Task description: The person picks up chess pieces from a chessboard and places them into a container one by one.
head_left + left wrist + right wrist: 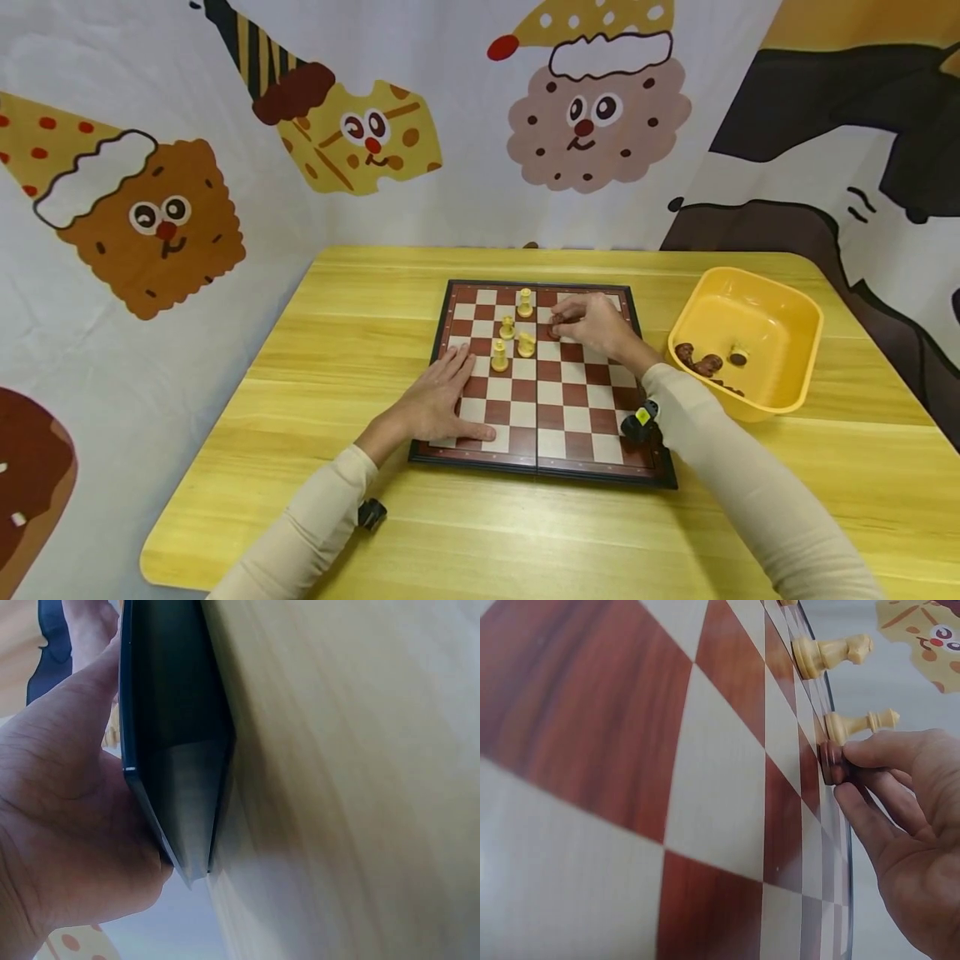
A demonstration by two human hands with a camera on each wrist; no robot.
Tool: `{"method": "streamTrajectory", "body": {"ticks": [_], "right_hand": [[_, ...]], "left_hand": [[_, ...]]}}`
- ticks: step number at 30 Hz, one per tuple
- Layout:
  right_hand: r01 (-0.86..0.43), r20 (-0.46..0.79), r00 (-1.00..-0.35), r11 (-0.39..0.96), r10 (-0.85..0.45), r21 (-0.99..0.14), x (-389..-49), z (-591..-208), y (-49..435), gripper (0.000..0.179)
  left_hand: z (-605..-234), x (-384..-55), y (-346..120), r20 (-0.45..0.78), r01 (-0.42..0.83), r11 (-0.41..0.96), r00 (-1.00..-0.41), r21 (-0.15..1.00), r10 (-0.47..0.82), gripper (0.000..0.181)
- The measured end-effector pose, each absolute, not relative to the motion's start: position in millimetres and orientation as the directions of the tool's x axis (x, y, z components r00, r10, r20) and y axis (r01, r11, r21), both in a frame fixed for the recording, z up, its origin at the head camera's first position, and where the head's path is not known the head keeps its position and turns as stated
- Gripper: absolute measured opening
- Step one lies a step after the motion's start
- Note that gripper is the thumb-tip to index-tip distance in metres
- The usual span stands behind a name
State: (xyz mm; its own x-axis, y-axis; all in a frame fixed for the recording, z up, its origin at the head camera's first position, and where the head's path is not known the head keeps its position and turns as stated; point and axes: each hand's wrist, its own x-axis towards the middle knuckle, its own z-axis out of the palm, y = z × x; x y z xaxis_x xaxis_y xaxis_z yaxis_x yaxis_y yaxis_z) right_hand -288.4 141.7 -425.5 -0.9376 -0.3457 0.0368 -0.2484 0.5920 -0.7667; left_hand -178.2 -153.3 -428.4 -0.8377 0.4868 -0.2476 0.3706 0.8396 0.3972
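My right hand (597,325) pinches a dark brown chess piece (832,763) between thumb and fingers, its base right at the board's surface; the fingers cover its top. The chessboard (555,400) lies unfolded on the table. On its left half stand several cream pieces, among them a knight (526,344), a taller piece (499,356) and another piece (525,302) near the far edge. My left hand (438,398) rests flat on the board's left side, fingers straight and thumb spread. In the left wrist view its palm (75,817) overhangs the board's dark edge (180,712).
To the right of the board stands a yellow plastic bin (780,333) holding several brown pieces (707,364) and a cream one (738,355). The wooden table (300,358) meets a wall hung with a cartoon-printed cloth (465,208).
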Motion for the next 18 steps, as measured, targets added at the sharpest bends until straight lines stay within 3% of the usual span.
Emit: {"method": "streamTrajectory", "body": {"ticks": [8, 18], "right_hand": [[-0.290, 0.107, -0.939, 0.582, -0.328, -0.760, -288.2, -414.0, 146.0, 0.026], [-0.286, 0.095, -0.938, 0.590, -0.333, -0.755, -283.5, -408.1, 149.9, 0.028]], "left_hand": [[-428.9, -178.0, -152.1, -0.244, 0.371, 0.841, -0.840, 0.394, 0.485, 0.124], [-430.0, -178.3, -153.9, -0.239, 0.377, 0.838, -0.838, 0.394, 0.490, 0.124]]}}
